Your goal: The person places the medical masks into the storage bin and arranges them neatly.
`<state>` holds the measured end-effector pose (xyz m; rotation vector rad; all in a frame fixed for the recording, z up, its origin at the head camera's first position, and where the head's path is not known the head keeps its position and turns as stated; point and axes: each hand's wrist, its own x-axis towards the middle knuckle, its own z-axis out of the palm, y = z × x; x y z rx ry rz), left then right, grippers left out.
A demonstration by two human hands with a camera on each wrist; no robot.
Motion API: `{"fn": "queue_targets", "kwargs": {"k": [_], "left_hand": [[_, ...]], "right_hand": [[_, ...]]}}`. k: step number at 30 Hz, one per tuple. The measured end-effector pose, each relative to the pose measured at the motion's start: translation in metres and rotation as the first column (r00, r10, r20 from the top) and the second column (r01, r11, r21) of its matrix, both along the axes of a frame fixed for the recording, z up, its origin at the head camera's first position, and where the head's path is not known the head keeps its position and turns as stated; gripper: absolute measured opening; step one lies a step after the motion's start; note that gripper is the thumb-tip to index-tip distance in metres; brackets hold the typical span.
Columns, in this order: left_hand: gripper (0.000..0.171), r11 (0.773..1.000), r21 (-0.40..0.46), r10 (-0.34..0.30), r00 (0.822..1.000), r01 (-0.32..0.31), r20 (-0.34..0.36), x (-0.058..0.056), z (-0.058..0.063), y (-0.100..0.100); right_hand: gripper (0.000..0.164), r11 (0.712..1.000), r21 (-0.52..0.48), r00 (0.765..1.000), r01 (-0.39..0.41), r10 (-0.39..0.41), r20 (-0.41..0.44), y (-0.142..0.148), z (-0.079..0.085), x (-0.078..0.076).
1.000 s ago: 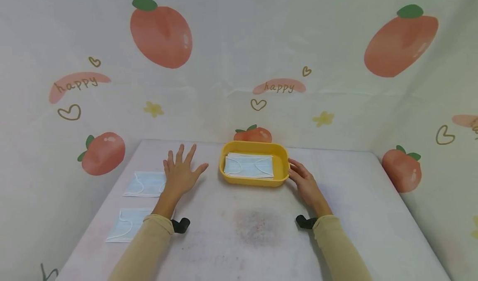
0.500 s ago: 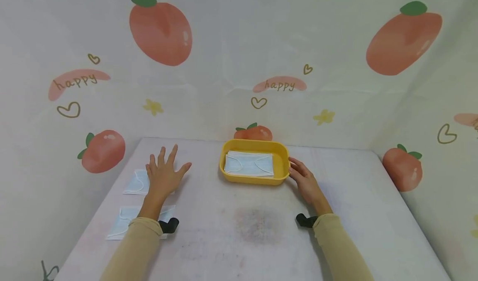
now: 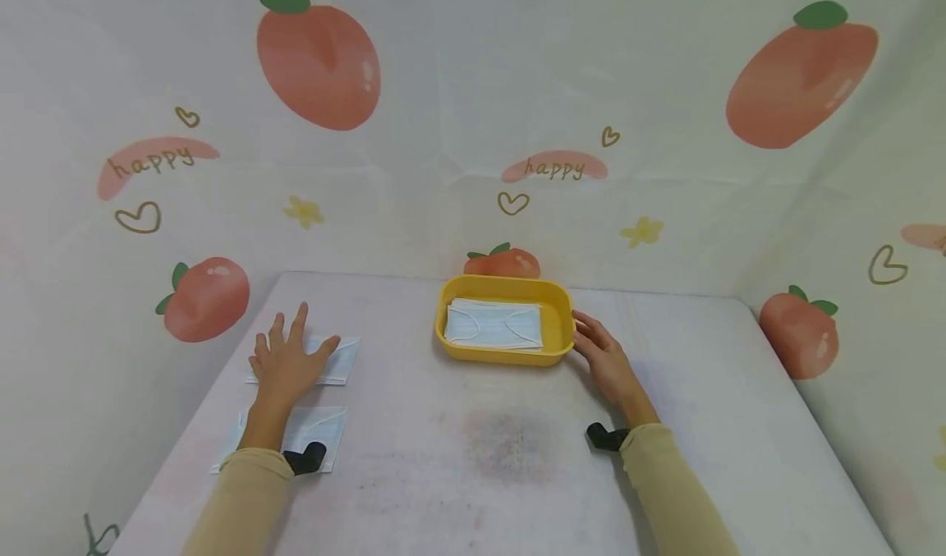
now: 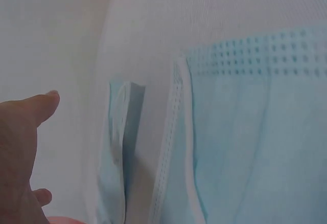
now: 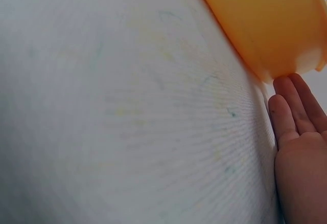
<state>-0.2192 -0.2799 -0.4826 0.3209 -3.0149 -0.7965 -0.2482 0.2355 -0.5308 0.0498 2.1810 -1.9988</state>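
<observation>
My left hand [image 3: 287,369] hovers over the farther of two light blue face masks on the left of the table, its fingers spread and nothing in them. That farther mask [image 3: 342,362] is partly covered by the hand; the nearer face mask [image 3: 314,433] lies under the wrist and forearm. In the left wrist view both masks show, the nearer mask [image 4: 255,132] large and flat. My right hand [image 3: 608,365] rests its fairly straight fingers against the right end of a yellow tray [image 3: 557,342]. Inside the tray lies a small stack of face masks [image 3: 493,326], toward its left side.
The pale table [image 3: 510,498] meets a white fabric backdrop [image 3: 414,211] printed with fruit, hearts and flowers. The tray stands near the table's back edge. Black wrist-worn mounts [image 3: 608,437] stick out inward from both sleeves.
My left hand has moved left and slightly nearer, from beside the farther mask to above it. The right hand stays at the tray, and the tray and masks have not moved.
</observation>
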Motion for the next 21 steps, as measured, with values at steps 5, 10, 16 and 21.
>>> {"fn": "queue_targets", "kwargs": {"k": [5, 10, 16, 21], "left_hand": [[0.094, 0.998, 0.029, 0.050, 0.997, -0.051, 0.051, 0.007, -0.002, -0.015], [0.098, 0.994, 0.056, 0.084, 0.992, -0.089, 0.095, 0.013, -0.002, -0.026], [0.101, 0.992, 0.075, 0.088, 0.990, -0.097, 0.110, 0.017, -0.001, -0.031], [0.103, 0.988, 0.064, 0.135, 0.985, -0.142, 0.106, 0.017, -0.004, -0.033]], "right_hand": [[0.058, 1.000, -0.026, 1.000, -0.005, 0.005, -0.018, 0.000, -0.001, -0.001], [0.058, 1.000, -0.026, 1.000, -0.007, 0.007, -0.021, 0.001, -0.002, 0.000], [0.057, 1.000, 0.013, 1.000, -0.001, 0.001, -0.003, 0.002, -0.003, 0.000], [0.058, 1.000, 0.022, 1.000, 0.000, -0.001, 0.009, 0.001, -0.002, 0.000]]}}
